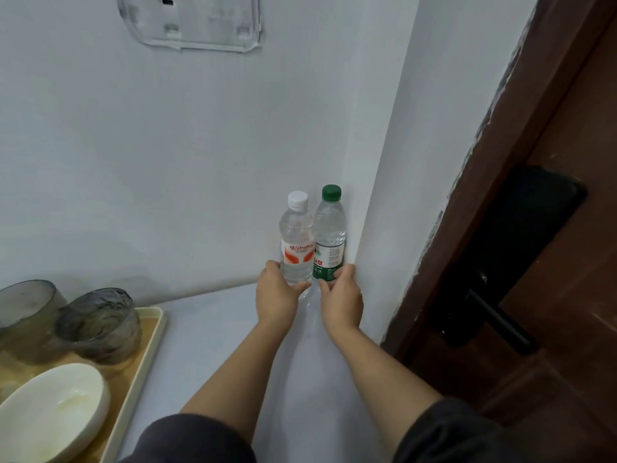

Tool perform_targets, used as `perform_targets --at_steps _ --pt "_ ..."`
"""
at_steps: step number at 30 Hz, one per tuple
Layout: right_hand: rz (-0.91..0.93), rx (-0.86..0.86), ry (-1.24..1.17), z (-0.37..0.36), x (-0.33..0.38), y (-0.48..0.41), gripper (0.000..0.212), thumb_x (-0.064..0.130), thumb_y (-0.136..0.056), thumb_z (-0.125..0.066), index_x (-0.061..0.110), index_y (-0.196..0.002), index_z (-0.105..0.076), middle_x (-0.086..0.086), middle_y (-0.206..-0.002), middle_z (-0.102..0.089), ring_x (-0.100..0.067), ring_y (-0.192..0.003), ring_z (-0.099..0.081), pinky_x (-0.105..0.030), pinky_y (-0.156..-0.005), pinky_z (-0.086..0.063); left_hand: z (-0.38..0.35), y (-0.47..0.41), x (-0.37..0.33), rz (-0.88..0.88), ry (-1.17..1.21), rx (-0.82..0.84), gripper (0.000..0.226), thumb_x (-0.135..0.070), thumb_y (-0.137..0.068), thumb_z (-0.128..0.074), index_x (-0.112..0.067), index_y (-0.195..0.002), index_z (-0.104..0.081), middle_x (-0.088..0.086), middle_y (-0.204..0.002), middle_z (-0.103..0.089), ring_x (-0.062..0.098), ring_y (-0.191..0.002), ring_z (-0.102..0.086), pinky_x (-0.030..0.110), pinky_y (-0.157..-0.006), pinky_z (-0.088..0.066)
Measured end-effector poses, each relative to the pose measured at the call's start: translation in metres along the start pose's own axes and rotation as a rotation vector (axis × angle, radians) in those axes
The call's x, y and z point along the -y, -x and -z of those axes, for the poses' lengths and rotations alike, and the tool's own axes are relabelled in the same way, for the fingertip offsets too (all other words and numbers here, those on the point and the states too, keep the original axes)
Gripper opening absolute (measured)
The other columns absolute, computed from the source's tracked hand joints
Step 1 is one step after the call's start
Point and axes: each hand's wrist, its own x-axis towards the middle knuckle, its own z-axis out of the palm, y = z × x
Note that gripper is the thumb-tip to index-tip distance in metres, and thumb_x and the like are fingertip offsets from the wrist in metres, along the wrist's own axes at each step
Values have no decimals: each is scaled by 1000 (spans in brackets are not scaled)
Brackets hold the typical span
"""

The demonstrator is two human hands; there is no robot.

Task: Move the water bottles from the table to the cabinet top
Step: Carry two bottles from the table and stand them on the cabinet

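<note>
Two clear water bottles stand upright side by side in the far corner of a white surface (213,345), against the wall. The left one is a white-capped bottle (295,242) with a red and white label. The right one is a green-capped bottle (330,235) with a green label. My left hand (278,297) wraps the base of the white-capped bottle. My right hand (340,299) wraps the base of the green-capped bottle. Both bottle bottoms are hidden behind my fingers.
A beige tray (147,359) at the left holds two grey glass bowls (100,324) and a white bowl (53,412). A white wall corner (377,228) stands just right of the bottles. A brown door with a black handle (500,324) is at the far right.
</note>
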Motion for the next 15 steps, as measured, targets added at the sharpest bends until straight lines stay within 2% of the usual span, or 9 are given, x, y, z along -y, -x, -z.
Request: perform_targets --at_steps 4,8,11,15 --pt "45 42 111 -5 6 -4 16 24 -98 -55 8 -98 -60 -12 -99 -69 -33 -91 -64 -36 -73 -49 -1 -7 -3 23 -19 -11 47 -30 -74 -83 -5 -99 -52 10 -98 -64 22 -79 -56 32 -65 -43" --pt "64 53 96 -9 10 -9 15 18 -99 -52 5 -100 -60 -15 -102 -67 -34 -92 -63 -38 -74 -49 -1 -12 -7 32 -65 -14 49 -33 -75 -82 -3 -100 -52 13 -96 -64 28 -81 -58 33 -63 -41" --pt "86 77 132 -11 11 -14 13 12 -98 -49 2 -101 -58 -18 -103 -65 -35 -92 -61 -36 -71 -44 1 -14 -10 47 -94 -3 50 -34 -76 -82 -2 -100 -51 14 -96 -63 27 -77 -52 33 -61 -37" --pt "94 92 113 -14 11 -17 13 11 -97 -49 2 -104 -56 -19 -106 -65 -37 -94 -61 -39 -75 -49 5 -15 -8 28 -119 32 50 -33 -77 -81 -2 -101 -51 14 -98 -64 29 -82 -55 33 -63 -39"
